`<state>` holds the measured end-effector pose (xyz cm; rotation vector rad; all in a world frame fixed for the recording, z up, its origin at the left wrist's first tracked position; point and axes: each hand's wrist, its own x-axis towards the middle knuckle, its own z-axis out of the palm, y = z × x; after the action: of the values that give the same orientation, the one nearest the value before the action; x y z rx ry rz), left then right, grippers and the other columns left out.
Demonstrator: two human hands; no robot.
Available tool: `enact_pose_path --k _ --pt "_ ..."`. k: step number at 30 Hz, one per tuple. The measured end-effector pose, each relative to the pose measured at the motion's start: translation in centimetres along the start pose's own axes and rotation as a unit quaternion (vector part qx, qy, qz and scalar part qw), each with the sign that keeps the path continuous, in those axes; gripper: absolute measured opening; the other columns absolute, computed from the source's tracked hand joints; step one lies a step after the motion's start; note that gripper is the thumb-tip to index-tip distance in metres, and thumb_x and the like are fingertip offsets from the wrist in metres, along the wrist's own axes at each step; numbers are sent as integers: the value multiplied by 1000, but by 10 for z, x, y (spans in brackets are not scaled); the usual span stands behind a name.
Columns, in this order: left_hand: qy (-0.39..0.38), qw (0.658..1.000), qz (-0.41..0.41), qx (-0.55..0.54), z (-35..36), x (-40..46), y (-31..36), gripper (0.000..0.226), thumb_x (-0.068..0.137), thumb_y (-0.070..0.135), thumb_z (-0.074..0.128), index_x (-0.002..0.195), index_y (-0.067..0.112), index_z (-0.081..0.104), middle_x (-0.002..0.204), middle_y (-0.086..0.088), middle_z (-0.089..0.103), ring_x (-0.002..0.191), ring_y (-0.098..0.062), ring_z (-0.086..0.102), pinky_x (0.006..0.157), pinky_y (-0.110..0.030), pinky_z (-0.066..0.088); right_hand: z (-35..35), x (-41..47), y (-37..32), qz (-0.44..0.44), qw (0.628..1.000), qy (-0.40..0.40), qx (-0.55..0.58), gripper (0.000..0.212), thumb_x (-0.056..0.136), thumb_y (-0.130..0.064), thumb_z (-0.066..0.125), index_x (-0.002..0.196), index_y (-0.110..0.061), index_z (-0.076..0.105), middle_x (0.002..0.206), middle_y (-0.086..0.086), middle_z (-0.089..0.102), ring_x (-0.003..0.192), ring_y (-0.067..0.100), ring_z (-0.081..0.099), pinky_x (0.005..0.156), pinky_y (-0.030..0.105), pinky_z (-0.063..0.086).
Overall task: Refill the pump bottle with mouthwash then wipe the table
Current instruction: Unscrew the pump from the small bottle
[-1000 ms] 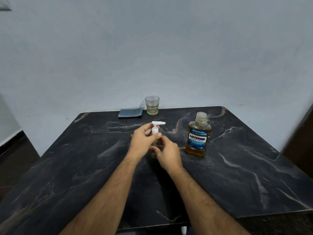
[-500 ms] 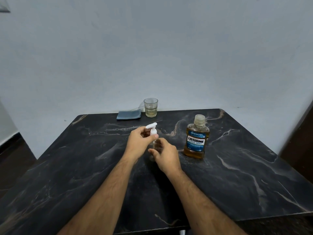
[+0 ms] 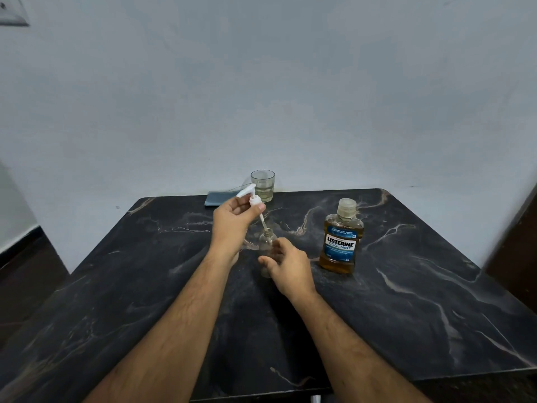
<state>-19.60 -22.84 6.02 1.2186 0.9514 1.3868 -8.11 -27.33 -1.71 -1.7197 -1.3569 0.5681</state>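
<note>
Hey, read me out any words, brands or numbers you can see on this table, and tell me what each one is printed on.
"LISTERINE": large white letters on the blue label of the mouthwash bottle.
"COOL MINT": directly under the brand name on the same label.
Small print in the band above the brand and in the lines beneath "COOL MINT": too small and blurred to read.
The pump bottle, pump head, glass and folded cloth: no readable text.

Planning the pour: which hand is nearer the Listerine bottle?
Right. The right hand holds the small bottle just beside the Listerine bottle; the left hand lifts the pump farther away.
</note>
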Motion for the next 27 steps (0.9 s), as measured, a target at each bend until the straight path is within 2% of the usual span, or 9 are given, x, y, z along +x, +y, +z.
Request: enact_pose_path --k 2,4,6,12,17,20,23,27 --pt "12 1000 13 -17 -2 3 6 28 83 7 77 110 10 70 98 -1 76 79 1 70 67 -17 55 -2 0 -1 0 1000 -6 -6 40 84 -32 76 120 -29 59 112 -6 69 107 9 64 94 40 57" --pt "21 999 21 -18 -3 5 12 23 83 7 76 104 13 70 96 0 75 73 5 68 64 -10 51 -3 1 -1 2 1000 -12 -7 41 85 -32 75 122 -28 58 114 -6 69 108 10 64 96 41 56" --pt "21 999 25 -19 -5 6 18 19 83 7 76 97 18 69 93 3 75 73 6 68 63 -9 50 -4 0 -1 3 1000 -14 -8 42 85 -31 75 123 -27 58 115 -6 69 109 10 63 97 40 55" --pt "31 999 15 -27 -14 8 26 16 84 14 76 97 21 69 92 6 75 87 -8 69 80 -26 51 -7 0 -3 1 1000 -9 -22 43 86 -33 75 125 -26 58 118 -6 68 110 10 63 100 37 52" --pt "47 999 9 -14 -28 10 34 30 85 18 76 113 10 70 98 2 76 92 -9 70 89 -31 52 -7 -1 -3 -1 1000 -9 -24 46 86 -33 75 127 -24 58 119 -4 68 111 11 63 100 37 52" --pt "48 998 3 31 -39 11 31 31 85 19 75 114 10 70 95 2 75 85 -8 68 77 -23 52 -7 -1 -3 -3 1000 -9 -21 45 86 -33 75 127 -24 58 119 -4 68 111 12 63 100 37 52" --pt "32 992 -17 118 -49 7 20 21 86 17 75 105 10 73 89 2 73 78 -6 66 67 -13 48 -7 0 -2 -7 1000 -9 -25 45 86 -33 75 127 -23 58 119 -4 69 111 12 63 100 37 52" --pt "9 961 -70 267 -70 6 -10 16 79 28 81 82 13 78 86 -1 76 83 -18 69 82 -35 56 -6 0 0 -13 999 1 -29 49 84 -34 76 128 -21 59 118 -3 70 110 12 65 99 36 52"
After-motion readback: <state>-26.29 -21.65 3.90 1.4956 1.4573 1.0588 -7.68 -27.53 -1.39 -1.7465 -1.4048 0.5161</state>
